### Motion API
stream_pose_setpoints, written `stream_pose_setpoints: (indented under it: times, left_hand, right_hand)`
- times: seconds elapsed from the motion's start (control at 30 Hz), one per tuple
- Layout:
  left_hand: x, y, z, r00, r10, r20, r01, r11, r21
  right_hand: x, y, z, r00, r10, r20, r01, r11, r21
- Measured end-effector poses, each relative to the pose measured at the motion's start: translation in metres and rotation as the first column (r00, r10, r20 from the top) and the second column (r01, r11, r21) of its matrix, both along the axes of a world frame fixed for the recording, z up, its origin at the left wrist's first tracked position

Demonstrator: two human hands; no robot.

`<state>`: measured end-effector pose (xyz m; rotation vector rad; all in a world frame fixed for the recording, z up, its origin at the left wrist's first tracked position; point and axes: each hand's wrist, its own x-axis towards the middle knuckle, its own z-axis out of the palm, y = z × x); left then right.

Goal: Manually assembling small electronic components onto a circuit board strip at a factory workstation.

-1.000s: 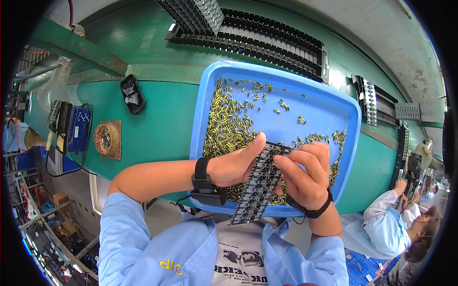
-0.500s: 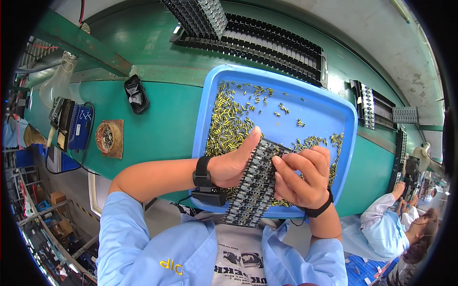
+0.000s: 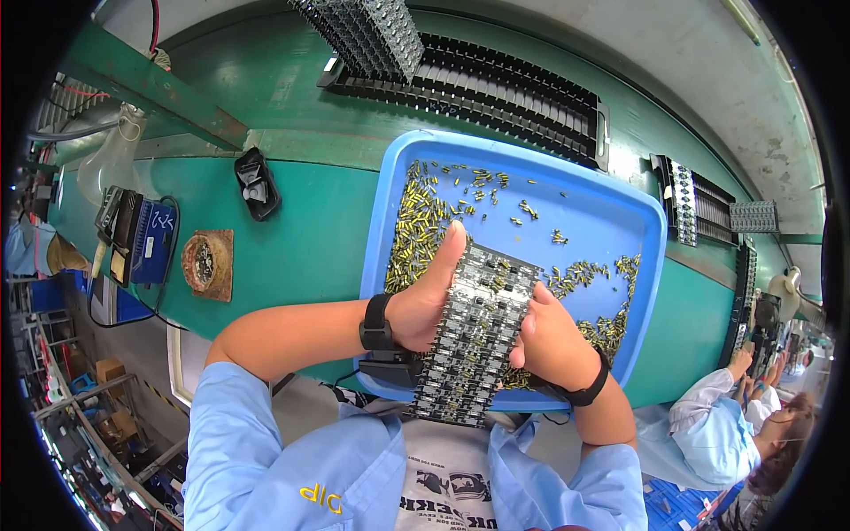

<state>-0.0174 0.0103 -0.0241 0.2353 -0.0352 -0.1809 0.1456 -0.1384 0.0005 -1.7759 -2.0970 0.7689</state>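
A long dark circuit board panel [image 3: 474, 341], covered with rows of small parts, slants over the near side of a blue tray [image 3: 379, 232]. My left hand [image 3: 421, 308] grips the panel's left edge, thumb pointing up along it and the other fingers hidden behind. My right hand [image 3: 560, 345] closes on the right edge, thumb near the upper right corner; its fingertips are partly hidden. Small yellow-and-dark cylindrical components [image 3: 414, 212] lie piled at the tray's left, with more along the right side and a few scattered between.
Black slotted racks [image 3: 505, 97] stand behind the tray, one bearing upright board panels [image 3: 372, 40]. At left are a small black container [image 3: 257, 184], a round pot [image 3: 207, 264] and a blue soldering station [image 3: 152, 237]. A co-worker [image 3: 708, 425] sits at right.
My right hand has moved from fingering the panel's upper face to holding its right edge. The panel has turned flatter, so more of its face shows. My left thumb has shifted left.
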Motion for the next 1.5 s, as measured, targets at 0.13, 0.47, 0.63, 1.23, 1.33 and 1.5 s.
stream_pose_setpoints:
  times: [0.13,0.47,0.63,1.23,1.33,1.5]
  left_hand:
    - [0.001,-0.001,0.001,1.000,0.011,0.000,-0.011,1.000,0.005]
    - [0.002,0.003,0.006,0.998,0.061,-0.033,-0.061,0.998,-0.007]
    - [0.002,0.002,0.002,0.995,0.080,-0.057,-0.079,0.997,0.009]
    - [0.002,0.002,0.005,0.991,0.112,-0.075,-0.110,0.994,0.024]
    - [0.003,0.002,0.005,0.991,0.105,-0.079,-0.104,0.994,0.020]
    - [0.002,0.002,0.005,0.990,0.109,-0.094,-0.106,0.994,0.033]
  right_hand:
    - [-0.002,-0.008,-0.015,0.912,-0.264,-0.314,0.264,0.964,-0.045]
    - [0.011,-0.004,0.032,0.499,-0.530,-0.686,0.717,0.697,-0.017]
    - [0.002,-0.004,0.033,0.297,-0.503,-0.812,0.711,0.684,-0.164]
    - [0.004,-0.004,0.028,0.316,-0.385,-0.867,0.665,0.742,-0.087]
    - [0.003,-0.005,0.026,0.291,-0.384,-0.876,0.670,0.735,-0.100]
    - [0.003,-0.003,0.026,0.104,-0.348,-0.932,0.652,0.731,-0.201]
